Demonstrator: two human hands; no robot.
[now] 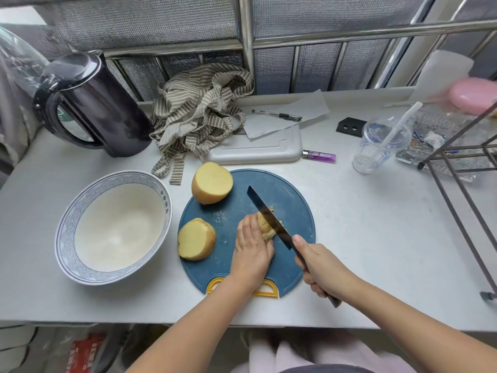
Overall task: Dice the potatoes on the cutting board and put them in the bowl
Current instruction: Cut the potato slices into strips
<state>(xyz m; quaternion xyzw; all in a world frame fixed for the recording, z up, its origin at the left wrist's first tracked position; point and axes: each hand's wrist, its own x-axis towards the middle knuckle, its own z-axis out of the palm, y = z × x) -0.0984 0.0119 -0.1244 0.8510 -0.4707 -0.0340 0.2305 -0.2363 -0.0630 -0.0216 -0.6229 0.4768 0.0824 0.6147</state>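
Striped cloth (199, 111), kettle (94, 103), lighter (319, 156) behind cutting board (293, 200)

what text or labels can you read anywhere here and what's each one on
"中华" plus two characters too blurred to read: inner rim of the bowl.
Label on the purple lighter: too small to read.
Blue print on the plastic cup: blurred.
Characters on the red packet, lower left: blurred.

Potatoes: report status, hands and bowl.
Left hand holds potato piece on cutting board; right hand grips knife, blade on it. Two potato halves uncut. Bowl empty.
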